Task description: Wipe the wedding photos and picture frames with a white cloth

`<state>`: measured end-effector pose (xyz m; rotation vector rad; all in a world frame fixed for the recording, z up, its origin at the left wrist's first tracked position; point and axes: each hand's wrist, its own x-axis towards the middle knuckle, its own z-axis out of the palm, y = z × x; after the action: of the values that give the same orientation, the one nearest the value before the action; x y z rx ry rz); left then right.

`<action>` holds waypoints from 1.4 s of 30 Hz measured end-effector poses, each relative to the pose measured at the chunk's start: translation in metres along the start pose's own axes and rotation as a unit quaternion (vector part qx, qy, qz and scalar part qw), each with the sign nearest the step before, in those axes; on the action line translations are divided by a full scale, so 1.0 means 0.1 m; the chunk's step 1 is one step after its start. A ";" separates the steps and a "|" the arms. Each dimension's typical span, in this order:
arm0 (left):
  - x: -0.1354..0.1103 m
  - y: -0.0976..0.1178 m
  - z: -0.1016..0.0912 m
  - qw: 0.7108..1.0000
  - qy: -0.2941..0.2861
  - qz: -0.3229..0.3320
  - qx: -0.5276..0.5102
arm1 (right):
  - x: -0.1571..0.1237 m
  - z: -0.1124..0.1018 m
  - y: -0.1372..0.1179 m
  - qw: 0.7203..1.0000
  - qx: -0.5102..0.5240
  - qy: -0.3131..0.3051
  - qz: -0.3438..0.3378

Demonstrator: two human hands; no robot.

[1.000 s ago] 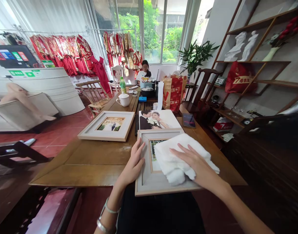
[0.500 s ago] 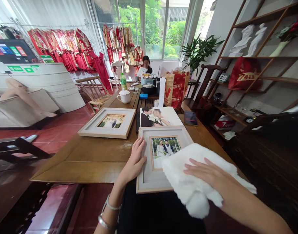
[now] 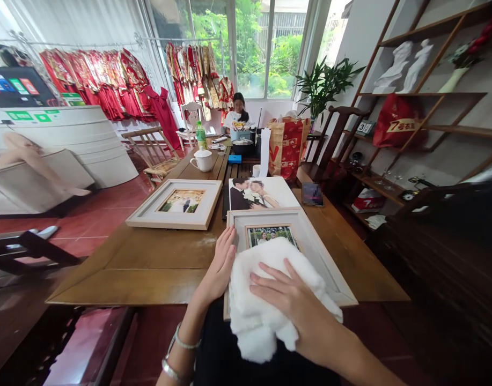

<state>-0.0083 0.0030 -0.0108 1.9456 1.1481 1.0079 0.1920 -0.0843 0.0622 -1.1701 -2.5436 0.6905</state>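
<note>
A light wooden picture frame (image 3: 328, 262) with a wide pale mat lies near the table's front edge, its lower side reaching over my lap. Its photo (image 3: 265, 236) shows a couple outdoors, and the lower part is covered. My left hand (image 3: 221, 260) lies against the frame's left edge, fingers stretched out along it. Under my right hand (image 3: 284, 289) is a fluffy white cloth (image 3: 249, 316), bunched over the lower left of the frame. That hand presses flat on the cloth with spread fingers.
A second frame (image 3: 137, 220) lies at the left, and a wedding photo panel (image 3: 286, 190) lies beyond mine. Farther back on the table (image 3: 149, 279) stand a lidded white cup (image 3: 203, 160), a bottle (image 3: 200, 136) and a paper bag (image 3: 288, 147). A person (image 3: 237, 115) sits at the far end.
My right hand has slid the white cloth leftward across the frame, covering the photo's lower part and baring the frame's right side. My left hand stays at the left edge.
</note>
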 end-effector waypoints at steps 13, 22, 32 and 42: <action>0.00 0.00 -0.05 0.997 -0.043 0.059 0.023 | -0.40 -0.31 0.86 0.959 -0.189 0.089 0.192; 0.01 -0.04 -0.06 0.996 -0.043 0.076 0.019 | 0.82 -0.48 1.07 0.982 -0.182 0.048 -0.005; 0.00 -0.05 0.00 1.000 0.012 0.023 0.007 | 0.82 -0.22 0.63 0.988 -0.149 0.003 -0.030; -0.03 0.03 -0.02 0.999 0.008 0.035 0.016 | -0.23 -0.28 0.10 0.997 -0.038 -0.062 0.041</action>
<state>-0.0099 -0.0001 -0.0082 2.0185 1.1172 1.0507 0.2252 -0.0878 0.0805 -1.3003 -2.6576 0.7116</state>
